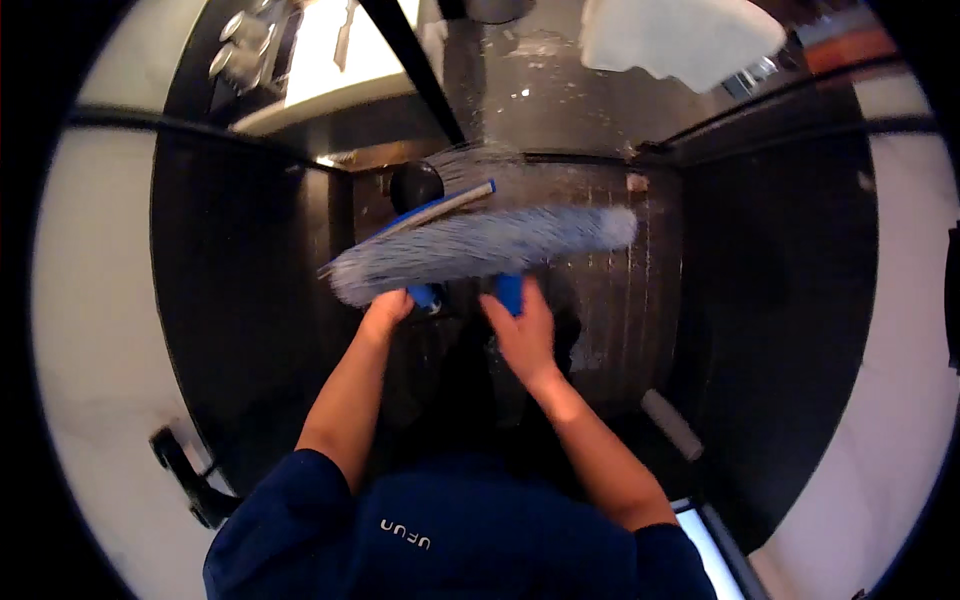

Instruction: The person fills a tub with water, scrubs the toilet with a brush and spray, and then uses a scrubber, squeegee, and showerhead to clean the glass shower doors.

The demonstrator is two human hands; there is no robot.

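My right hand (525,322) grips the blue handle (510,294) below a fluffy grey-blue window-washer sleeve (495,241). The sleeve lies nearly level across the view, its right end a little higher. In my left hand (391,306) is a second blue handle (424,298), partly covered by the fingers. Behind the sleeve, a squeegee (454,204) with a blue edge and a pale strip slants up to the right. The sleeve hides where the squeegee joins its handle, so the left handle only appears to belong to it.
Dark walls (772,322) stand on both sides of a wet-looking brown floor (600,300). A black frame bar (412,67) and glass lie ahead. Beyond are a white counter (360,52) and a white basin-like fixture (675,37). A pale cylindrical object (672,424) is at lower right.
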